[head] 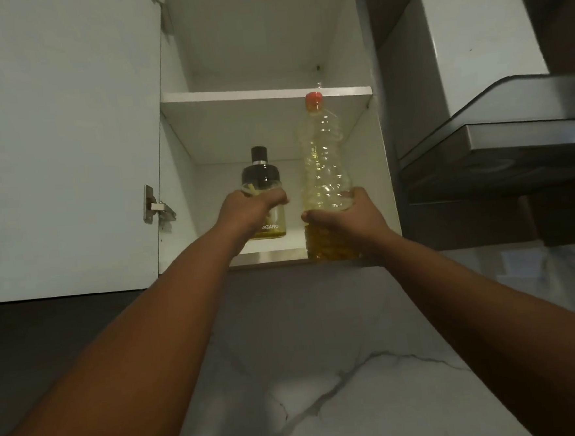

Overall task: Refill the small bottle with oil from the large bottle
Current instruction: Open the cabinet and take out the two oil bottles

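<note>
Both arms reach up into an open wall cupboard. My left hand (250, 209) grips the small bottle (261, 177), a clear glass one with a black top and a thin layer of oil at its base, standing on the lower shelf. My right hand (342, 215) is wrapped around the large bottle (324, 154), a tall ribbed plastic one with a red cap. Oil fills roughly its bottom quarter. Its base sits at the shelf's front edge, right of the small bottle. Both bottles are upright and capped.
The cupboard door (63, 141) stands open on the left, its hinge beside my left forearm. An upper shelf (236, 93) spans the cupboard just above the red cap. A dark range hood (498, 141) juts out at right. A marbled wall (324, 368) runs below.
</note>
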